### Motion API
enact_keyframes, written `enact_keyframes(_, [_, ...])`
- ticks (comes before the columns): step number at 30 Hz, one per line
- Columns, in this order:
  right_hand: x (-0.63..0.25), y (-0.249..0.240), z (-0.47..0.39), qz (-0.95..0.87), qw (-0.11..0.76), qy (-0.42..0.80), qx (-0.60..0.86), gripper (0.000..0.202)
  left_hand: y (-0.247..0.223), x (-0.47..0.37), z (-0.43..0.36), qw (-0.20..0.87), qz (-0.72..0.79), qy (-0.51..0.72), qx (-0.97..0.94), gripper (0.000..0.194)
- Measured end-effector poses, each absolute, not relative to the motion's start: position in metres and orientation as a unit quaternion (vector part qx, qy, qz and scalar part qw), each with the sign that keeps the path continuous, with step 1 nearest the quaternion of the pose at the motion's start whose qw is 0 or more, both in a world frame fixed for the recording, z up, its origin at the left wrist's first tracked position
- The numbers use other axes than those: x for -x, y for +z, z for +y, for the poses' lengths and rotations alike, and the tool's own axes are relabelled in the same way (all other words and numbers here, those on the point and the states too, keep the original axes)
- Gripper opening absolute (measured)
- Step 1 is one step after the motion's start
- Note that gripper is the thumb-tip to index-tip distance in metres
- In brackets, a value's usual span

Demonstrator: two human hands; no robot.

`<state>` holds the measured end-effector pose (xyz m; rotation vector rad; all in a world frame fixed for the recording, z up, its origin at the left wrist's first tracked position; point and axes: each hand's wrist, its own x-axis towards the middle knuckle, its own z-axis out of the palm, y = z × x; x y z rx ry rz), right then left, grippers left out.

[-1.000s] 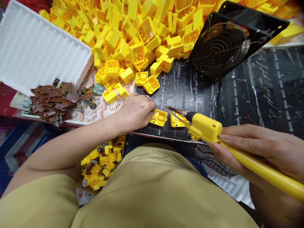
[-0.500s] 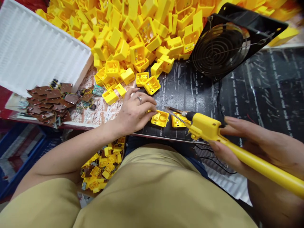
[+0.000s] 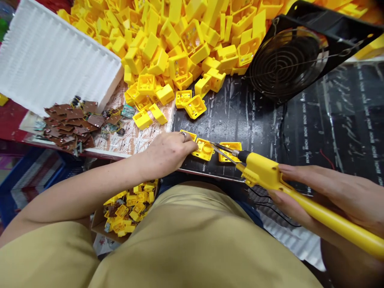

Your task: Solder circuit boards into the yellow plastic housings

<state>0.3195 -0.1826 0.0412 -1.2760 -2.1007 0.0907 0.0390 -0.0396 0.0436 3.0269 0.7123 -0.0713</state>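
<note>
My R hand (image 3: 327, 196) grips soldering gun (image 3: 264, 171), tip by open case (image 3: 205, 150) on bench (image 3: 255, 124). My L hand (image 3: 171, 152): fingers bunched at case, grip unclear. Prob mid-job; done qty unclear, big case pile (image 3: 177, 44) beyond.

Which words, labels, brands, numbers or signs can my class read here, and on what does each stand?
"BENCH": white, repeated in rows on the black work surface; a further character after it is unclear.
Patterned sheet by the circuit boards: any lettering is too small or blurred to read.
</note>
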Motion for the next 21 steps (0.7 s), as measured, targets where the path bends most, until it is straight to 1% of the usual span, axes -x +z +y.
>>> enact_keyframes(2, [-0.325,0.036,-0.179,-0.824,0.345,0.042,0.448,0.067,0.046,-0.043,-0.039,0.036,0.253,-0.029,-0.966,0.020])
enact_keyframes(4, [-0.322,0.036,-0.178,-0.817,0.347,0.059,0.457,0.073,0.049,-0.048,-0.038,0.045,0.271,-0.044,-0.961,0.020])
enact_keyframes(6, [-0.313,0.040,-0.180,-0.811,0.347,0.079,0.464,0.064,0.051,-0.054,-0.037,0.048,0.281,-0.074,-0.956,0.023])
enact_keyframes(9, [-0.301,0.047,-0.182,-0.806,0.367,0.098,0.455,0.031,0.055,-0.059,-0.035,0.047,0.284,-0.109,-0.951,0.026])
enact_keyframes(11, [-0.299,0.048,-0.181,-0.804,0.368,0.107,0.454,0.012,0.057,-0.061,-0.033,0.051,0.280,-0.117,-0.952,0.024])
enact_keyframes(12, [-0.299,0.047,-0.180,-0.805,0.359,0.105,0.460,0.005,0.058,-0.062,-0.032,0.057,0.279,-0.119,-0.951,0.022])
enact_keyframes(16, [-0.301,0.044,-0.174,-0.822,0.323,0.077,0.463,0.015,0.063,-0.069,-0.027,0.084,0.287,-0.151,-0.942,0.021])
enact_keyframes(20, [-0.294,0.049,-0.170,-0.844,0.336,0.072,0.412,0.008,0.068,-0.077,-0.024,0.070,0.282,-0.192,-0.937,0.022])
enact_keyframes(21, [-0.292,0.052,-0.170,-0.844,0.337,0.079,0.409,0.012,0.069,-0.078,-0.024,0.068,0.280,-0.197,-0.937,0.022])
